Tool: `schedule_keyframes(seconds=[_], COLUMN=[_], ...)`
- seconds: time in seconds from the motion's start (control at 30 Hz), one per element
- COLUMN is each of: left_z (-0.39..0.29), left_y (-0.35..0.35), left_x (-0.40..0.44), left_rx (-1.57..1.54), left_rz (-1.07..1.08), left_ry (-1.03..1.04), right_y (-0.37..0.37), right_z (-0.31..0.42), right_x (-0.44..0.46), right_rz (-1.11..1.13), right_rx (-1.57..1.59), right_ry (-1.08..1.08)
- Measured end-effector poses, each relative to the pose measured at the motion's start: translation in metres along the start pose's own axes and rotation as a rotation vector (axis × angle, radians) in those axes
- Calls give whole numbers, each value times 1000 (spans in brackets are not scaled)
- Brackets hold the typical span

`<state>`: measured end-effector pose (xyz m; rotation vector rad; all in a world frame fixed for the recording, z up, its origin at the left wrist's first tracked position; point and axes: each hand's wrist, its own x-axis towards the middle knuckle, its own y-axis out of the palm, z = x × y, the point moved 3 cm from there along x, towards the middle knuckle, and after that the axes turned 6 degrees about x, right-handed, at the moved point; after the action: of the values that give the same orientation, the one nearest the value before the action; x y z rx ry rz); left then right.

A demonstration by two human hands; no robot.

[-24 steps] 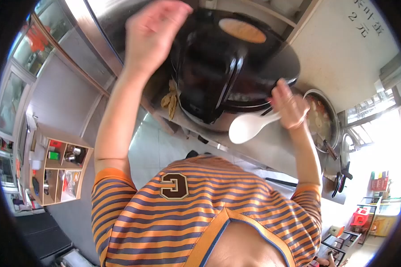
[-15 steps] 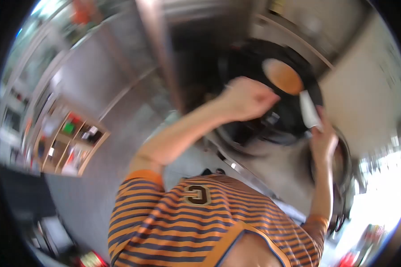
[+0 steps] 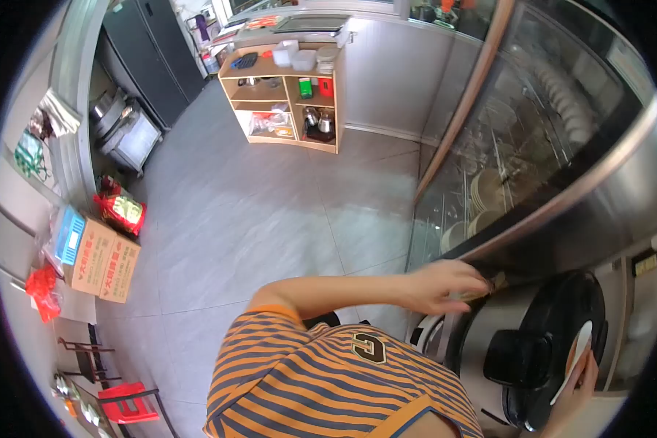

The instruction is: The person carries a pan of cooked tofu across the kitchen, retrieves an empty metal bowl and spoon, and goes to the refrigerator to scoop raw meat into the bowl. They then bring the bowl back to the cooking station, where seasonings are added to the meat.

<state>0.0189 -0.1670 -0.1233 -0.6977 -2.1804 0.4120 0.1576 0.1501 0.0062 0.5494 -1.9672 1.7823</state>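
Observation:
Beside the large steel cooker (image 3: pixel 482 336), my left hand (image 3: pixel 445 287) has its thumb and fingers apart, close to a small tan cloth (image 3: pixel 498 281). Whether it touches the cloth is unclear from the blur. The cooker's black lid (image 3: pixel 562 306) is down. At the lower right, my right hand (image 3: pixel 585 383) is closed around a white spoon (image 3: pixel 581 343), held over the lid and partly covering its tan oval patch.
A glass-fronted cabinet (image 3: pixel 518 131) with stacked bowls stands beyond the cooker. A wooden shelf unit (image 3: pixel 292 91) is across the grey floor (image 3: pixel 248 212). Cardboard boxes (image 3: pixel 102 259) and a red stool (image 3: pixel 128 403) are at the left.
The view has swung left toward the room. My left hand has moved from over the lid to beside the cooker. The lid was raised at first and is now down. My right hand still holds the spoon.

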Motion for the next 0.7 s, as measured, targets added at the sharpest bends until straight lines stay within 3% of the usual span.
schedule_keyframes(seconds=[0.07, 0.1, 0.13, 0.17, 0.2, 0.27, 0.33, 0.37, 0.4, 0.43, 0.5, 0.63, 0.7], left_z=[29, 16, -2, -30, -58, -95, -100, -100, -96, -90, -74, -26, 5], left_y=[-61, -99, -134, -169, -202, -252, -295, -313, -331, -350, -385, -453, -491], left_x=[-66, -86, -102, -110, -114, -129, -156, -171, -185, -201, -232, -285, -305], left_rx=[-232, -338, -447, -581, -718, -695, -688, -664, -698, -708, -661, -553, -526], left_rz=[27, 142, 268, 274, 277, 246, 332, 411, 316, 325, 404, 339, 347], left_ry=[-292, -251, -213, -22, 166, 418, 433, 463, 461, 454, 401, 351, 337], right_y=[3, 3, 4, 6, 25, 63, 95, 113, 129, 139, 159, 214, 254], right_z=[28, 51, 82, 117, 148, 231, 326, 363, 392, 420, 479, 582, 635], right_x=[4, 14, 22, 27, 38, 77, 116, 131, 143, 158, 182, 235, 261], right_rz=[62, 57, 226, 406, 379, 511, 675, 755, 783, 785, 964, 1036, 1065], right_rx=[633, 638, 897, 1154, 1183, 1219, 1303, 1268, 1241, 1246, 1158, 1175, 1129], right_ry=[209, 202, 112, 29, 7, 25, 151, 118, 14, 29, -158, -177, -346])
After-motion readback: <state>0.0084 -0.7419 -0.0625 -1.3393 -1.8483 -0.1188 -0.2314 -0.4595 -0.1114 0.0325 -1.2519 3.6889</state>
